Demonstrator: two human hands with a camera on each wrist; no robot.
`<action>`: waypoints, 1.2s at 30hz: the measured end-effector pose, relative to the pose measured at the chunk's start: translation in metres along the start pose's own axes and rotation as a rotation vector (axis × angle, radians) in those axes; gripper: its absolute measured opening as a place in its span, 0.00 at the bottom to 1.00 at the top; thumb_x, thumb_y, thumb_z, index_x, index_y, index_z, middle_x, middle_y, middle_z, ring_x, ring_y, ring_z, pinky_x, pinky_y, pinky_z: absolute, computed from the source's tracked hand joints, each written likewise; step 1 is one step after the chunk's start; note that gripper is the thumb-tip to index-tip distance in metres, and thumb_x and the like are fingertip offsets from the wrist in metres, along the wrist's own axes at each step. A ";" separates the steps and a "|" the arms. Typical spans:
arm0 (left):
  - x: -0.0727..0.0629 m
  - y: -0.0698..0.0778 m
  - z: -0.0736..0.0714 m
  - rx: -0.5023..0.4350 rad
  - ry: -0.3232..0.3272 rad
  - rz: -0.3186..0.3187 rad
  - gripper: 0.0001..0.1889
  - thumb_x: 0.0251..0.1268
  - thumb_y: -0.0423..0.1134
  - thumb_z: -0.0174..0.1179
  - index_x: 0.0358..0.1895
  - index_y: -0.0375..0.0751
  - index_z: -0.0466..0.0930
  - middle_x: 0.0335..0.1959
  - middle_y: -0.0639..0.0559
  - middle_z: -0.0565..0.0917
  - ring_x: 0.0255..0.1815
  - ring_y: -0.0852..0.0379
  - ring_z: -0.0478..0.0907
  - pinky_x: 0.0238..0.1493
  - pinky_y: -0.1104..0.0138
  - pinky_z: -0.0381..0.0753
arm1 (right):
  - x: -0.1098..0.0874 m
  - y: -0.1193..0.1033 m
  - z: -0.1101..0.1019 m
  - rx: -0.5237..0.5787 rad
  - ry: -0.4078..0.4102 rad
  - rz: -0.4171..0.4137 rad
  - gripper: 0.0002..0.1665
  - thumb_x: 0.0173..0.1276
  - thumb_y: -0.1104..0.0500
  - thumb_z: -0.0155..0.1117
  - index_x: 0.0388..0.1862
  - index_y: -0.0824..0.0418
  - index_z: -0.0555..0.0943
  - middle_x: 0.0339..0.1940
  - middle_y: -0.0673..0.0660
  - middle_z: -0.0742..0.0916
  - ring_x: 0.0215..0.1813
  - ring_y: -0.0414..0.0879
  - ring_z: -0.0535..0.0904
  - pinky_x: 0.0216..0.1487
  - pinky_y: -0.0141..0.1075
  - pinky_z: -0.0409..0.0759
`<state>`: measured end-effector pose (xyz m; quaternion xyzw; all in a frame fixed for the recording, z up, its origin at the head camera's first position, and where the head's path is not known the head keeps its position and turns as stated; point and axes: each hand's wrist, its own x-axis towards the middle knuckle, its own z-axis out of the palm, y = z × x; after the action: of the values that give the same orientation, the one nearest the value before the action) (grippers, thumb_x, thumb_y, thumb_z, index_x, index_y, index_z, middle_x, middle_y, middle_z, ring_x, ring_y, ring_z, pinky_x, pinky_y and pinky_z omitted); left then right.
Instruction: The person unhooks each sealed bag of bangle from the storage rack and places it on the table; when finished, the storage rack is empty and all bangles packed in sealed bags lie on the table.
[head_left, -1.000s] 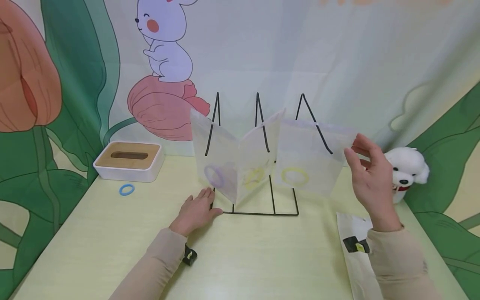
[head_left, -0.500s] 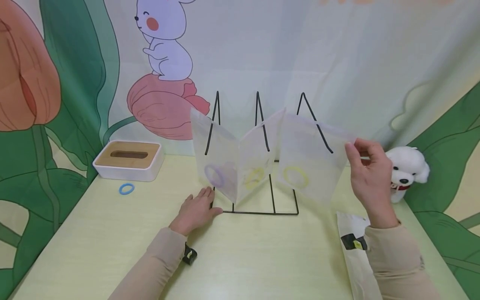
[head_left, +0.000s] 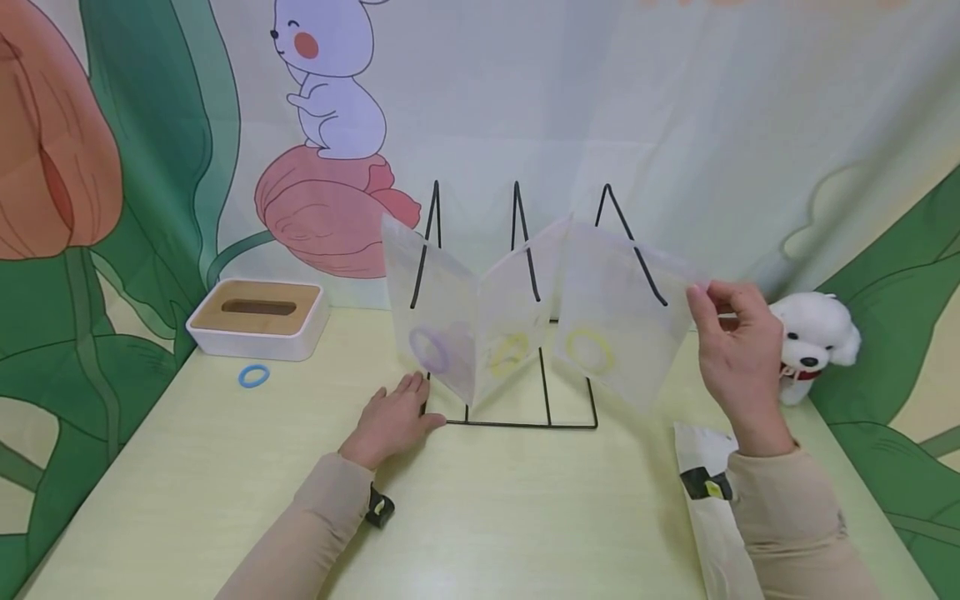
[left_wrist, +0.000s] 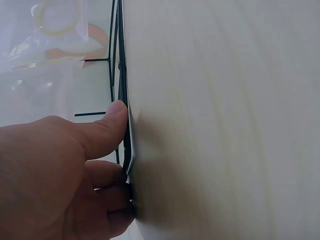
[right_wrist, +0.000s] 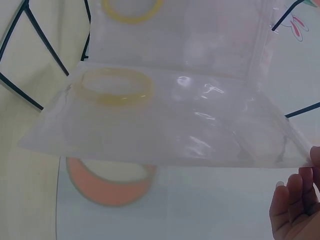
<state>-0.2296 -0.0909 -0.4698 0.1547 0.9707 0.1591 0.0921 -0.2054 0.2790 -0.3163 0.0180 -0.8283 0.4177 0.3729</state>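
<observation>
My left hand [head_left: 392, 425] rests at the near left corner of a black wire rack [head_left: 517, 426], its fingers along the side and thumb at the front bar. In the left wrist view, the thumb [left_wrist: 112, 125] touches that bar. With thumb and fingers, my right hand [head_left: 738, 362] pinches the upper right corner of a translucent plastic bag [head_left: 637, 317]. A yellow ring [head_left: 590, 351] shows through it. The bag hangs at the rack's right prong, spread out to the right. Two more bags hang left of it, one with a purple ring [head_left: 429, 350], the other with yellow shapes.
A blue ring [head_left: 253, 376] lies before a white tissue box [head_left: 300, 342] with a wooden top, at the back left. At the right stand a white plush dog [head_left: 813, 333] and, lying partly under my right forearm, a long white packet [head_left: 716, 542]. A printed curtain hangs behind.
My right hand has closed its thumb and fingers onto the bag's corner, and the bag's right side has swung toward me. The left hand has stayed in place.
</observation>
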 end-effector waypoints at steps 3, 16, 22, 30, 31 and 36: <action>-0.001 0.000 -0.001 0.001 -0.006 -0.004 0.38 0.72 0.55 0.53 0.73 0.29 0.57 0.76 0.37 0.55 0.76 0.42 0.51 0.71 0.41 0.51 | 0.000 -0.001 0.001 0.004 -0.001 0.005 0.19 0.71 0.53 0.62 0.44 0.70 0.83 0.34 0.46 0.79 0.40 0.36 0.73 0.42 0.26 0.71; 0.000 0.001 0.000 -0.006 -0.014 -0.010 0.38 0.72 0.55 0.52 0.74 0.30 0.56 0.76 0.38 0.54 0.77 0.43 0.50 0.71 0.42 0.50 | -0.001 -0.003 0.001 0.051 0.024 0.017 0.19 0.71 0.54 0.62 0.42 0.71 0.81 0.33 0.43 0.79 0.38 0.36 0.74 0.40 0.27 0.71; 0.000 0.000 0.000 -0.009 -0.004 -0.002 0.38 0.72 0.55 0.53 0.73 0.29 0.57 0.76 0.36 0.55 0.76 0.42 0.51 0.71 0.41 0.51 | -0.002 -0.004 0.001 0.065 0.038 0.000 0.17 0.71 0.56 0.63 0.41 0.71 0.81 0.32 0.40 0.78 0.37 0.35 0.74 0.39 0.26 0.70; 0.000 -0.001 0.000 -0.003 -0.002 0.004 0.38 0.72 0.55 0.52 0.73 0.29 0.57 0.75 0.36 0.56 0.76 0.42 0.51 0.71 0.41 0.52 | -0.003 -0.007 0.001 0.083 0.077 -0.033 0.16 0.71 0.57 0.62 0.41 0.72 0.81 0.33 0.39 0.79 0.36 0.36 0.73 0.37 0.26 0.69; 0.000 -0.001 0.000 -0.003 -0.002 0.005 0.38 0.72 0.55 0.52 0.73 0.29 0.57 0.75 0.36 0.56 0.76 0.42 0.51 0.71 0.41 0.52 | -0.003 -0.008 0.000 0.088 0.079 -0.035 0.16 0.71 0.57 0.62 0.41 0.72 0.81 0.33 0.40 0.79 0.36 0.36 0.73 0.37 0.27 0.69; 0.000 -0.001 0.000 -0.007 -0.004 0.001 0.38 0.72 0.55 0.52 0.73 0.29 0.57 0.75 0.37 0.56 0.76 0.42 0.51 0.71 0.41 0.52 | -0.004 -0.009 -0.001 0.094 0.089 -0.029 0.16 0.71 0.57 0.62 0.42 0.72 0.81 0.33 0.40 0.80 0.36 0.37 0.73 0.37 0.27 0.70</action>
<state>-0.2298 -0.0916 -0.4698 0.1554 0.9698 0.1623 0.0944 -0.1989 0.2726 -0.3128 0.0291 -0.7899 0.4512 0.4143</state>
